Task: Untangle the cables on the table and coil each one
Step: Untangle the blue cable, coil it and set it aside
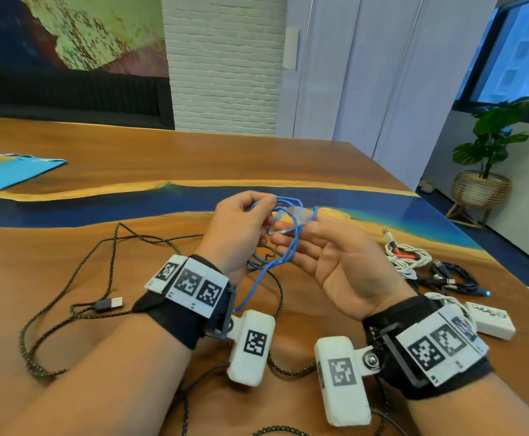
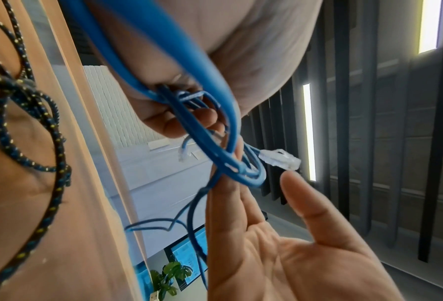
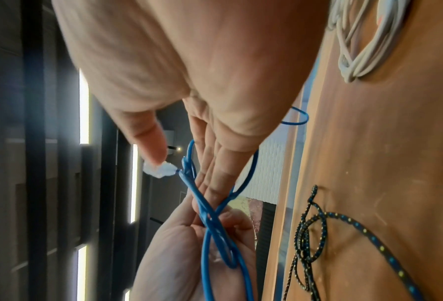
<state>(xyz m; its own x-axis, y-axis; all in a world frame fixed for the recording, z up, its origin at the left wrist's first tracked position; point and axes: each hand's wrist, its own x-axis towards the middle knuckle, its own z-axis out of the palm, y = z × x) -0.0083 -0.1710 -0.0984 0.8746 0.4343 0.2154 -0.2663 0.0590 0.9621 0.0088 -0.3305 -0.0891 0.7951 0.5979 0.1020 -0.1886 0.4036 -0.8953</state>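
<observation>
head view puts both my hands above the wooden table (image 1: 106, 152), working a blue cable (image 1: 283, 243) between them. my left hand (image 1: 241, 228) has its fingers curled around a bunch of the blue loops. my right hand (image 1: 335, 259) is palm up with fingers nearly straight; loops are draped over those fingers (image 2: 225, 195), and the thumb tip touches a clear plug (image 2: 279, 159) at the cable's end. a second clear plug (image 2: 183, 153) dangles near the left fingers. below, a black braided cable (image 1: 77, 269) sprawls loose on the table. at my right lie a coiled white cable (image 1: 409, 258) and a coiled black cable (image 1: 452, 276), just beside each other.
</observation>
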